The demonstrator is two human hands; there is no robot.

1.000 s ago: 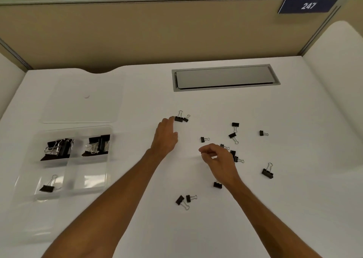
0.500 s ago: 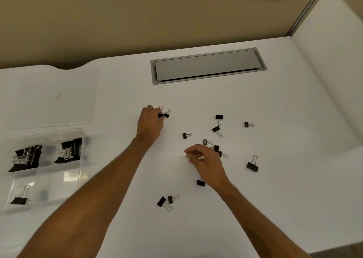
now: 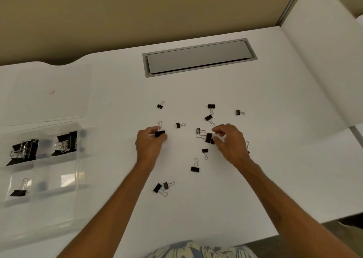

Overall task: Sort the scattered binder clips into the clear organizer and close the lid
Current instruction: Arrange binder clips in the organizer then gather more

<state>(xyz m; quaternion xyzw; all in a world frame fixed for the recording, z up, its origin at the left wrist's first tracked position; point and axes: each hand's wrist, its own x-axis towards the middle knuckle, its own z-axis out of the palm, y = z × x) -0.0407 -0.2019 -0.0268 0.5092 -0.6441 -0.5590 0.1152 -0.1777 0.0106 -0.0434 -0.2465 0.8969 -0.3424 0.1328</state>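
White tabletop (image 3: 275, 159) fills most of the view, with a tan partition (image 3: 137, 18) standing along its twelve o'clock edge. At nine o'clock sits the clear organizer (image 3: 77, 159), uncovered. Its flat lid (image 3: 49, 94) lies on the tabletop just beyond it, toward ten o'clock.

The organizer's far-left compartment holds a left heap (image 3: 23, 151) of large black clips, the far-right compartment a right heap (image 3: 65, 143), and the near-left one a single clip (image 3: 19, 191). A grey hatch (image 3: 199, 57) is set into the surface at twelve o'clock.

Near centre, the left hand (image 3: 149, 144) pinches a black binder clip (image 3: 160, 133) between thumb and curled fingers. At its three o'clock, the right hand (image 3: 229, 142) pinches a second clip (image 3: 208, 137) at its fingertips. Loose clips (image 3: 178, 125) lie scattered around both hands, from a near pair (image 3: 157, 188) at six o'clock to an outlying clip (image 3: 239, 112) at one o'clock.
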